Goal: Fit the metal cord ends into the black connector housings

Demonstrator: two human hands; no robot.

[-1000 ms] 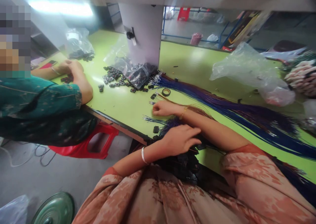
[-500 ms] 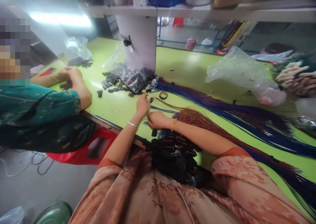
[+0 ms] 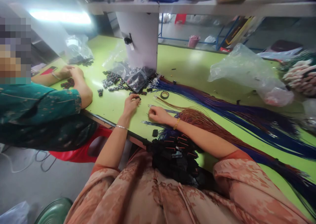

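My left hand is closed, with a small black plastic connector between thumb and fingers, just above the table. To its right, my right hand is pinched, a thin wire tip poking out at the fingertips; most of what it holds is hidden. Blue wires with bare metal ends lie just below that hand. Brown wires spread out behind the right wrist. A single black connector rests near the table edge. Black connectors with orange-edged pieces are heaped against my lap.
A roll of dark tape lies beyond my hands. Loose black connectors and a plastic bag of them sit further back. Long blue and purple wire bundles cross the green table. A co-worker's hands work at left.
My hands were close together and have moved apart. The left has drawn back to the left with a black connector; the right stays near the wires, slightly higher in view.
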